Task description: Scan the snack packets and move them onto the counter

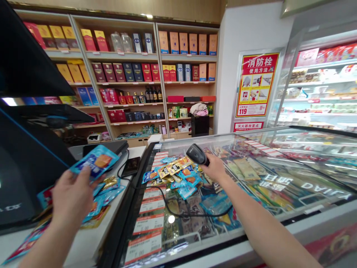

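Observation:
A blue snack packet (96,162) is pinched in my left hand (73,193), above the white counter at the left. My right hand (214,167) grips a black handheld scanner (196,154), its head pointing left over the glass freezer top. Under and beside the scanner lies a pile of blue and gold packets (178,175) on the glass. More blue and gold packets (104,197) lie on the counter beside my left hand. The scanner's black cable (184,215) loops over the glass toward the counter.
A black phone (131,166) lies at the counter's edge. Dark monitors (30,56) stand at the left. The glass-topped freezer (223,238) holds wrapped goods. Behind are shelves of boxes and bottles (134,56), a red poster (258,85) and a lit display fridge (323,89).

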The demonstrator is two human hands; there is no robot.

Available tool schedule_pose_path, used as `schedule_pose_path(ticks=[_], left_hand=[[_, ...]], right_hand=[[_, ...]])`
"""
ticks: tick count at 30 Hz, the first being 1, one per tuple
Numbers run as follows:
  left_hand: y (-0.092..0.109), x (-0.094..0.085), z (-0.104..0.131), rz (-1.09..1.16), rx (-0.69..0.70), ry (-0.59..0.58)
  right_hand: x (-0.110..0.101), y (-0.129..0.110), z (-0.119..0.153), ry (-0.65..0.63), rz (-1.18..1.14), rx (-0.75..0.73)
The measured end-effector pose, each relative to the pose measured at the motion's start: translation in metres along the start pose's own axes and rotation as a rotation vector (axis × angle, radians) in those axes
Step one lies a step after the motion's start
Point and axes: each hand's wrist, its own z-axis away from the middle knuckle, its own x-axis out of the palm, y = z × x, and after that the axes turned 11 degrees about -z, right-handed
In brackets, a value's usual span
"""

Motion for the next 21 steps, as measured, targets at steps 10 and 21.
schedule_pose_path(ticks=[10,21], left_hand=[[-0.064,0.102,0.031,0.520,-0.853,-0.321],[-0.073,0.091,0.036,0.454,-0.907,-0.486]], right_hand=[[0.006,-0.001,0.000,0.040,-0.117,-0.083],[0.002,-0.033,0.007,-0.149,-0.473,-0.268]])
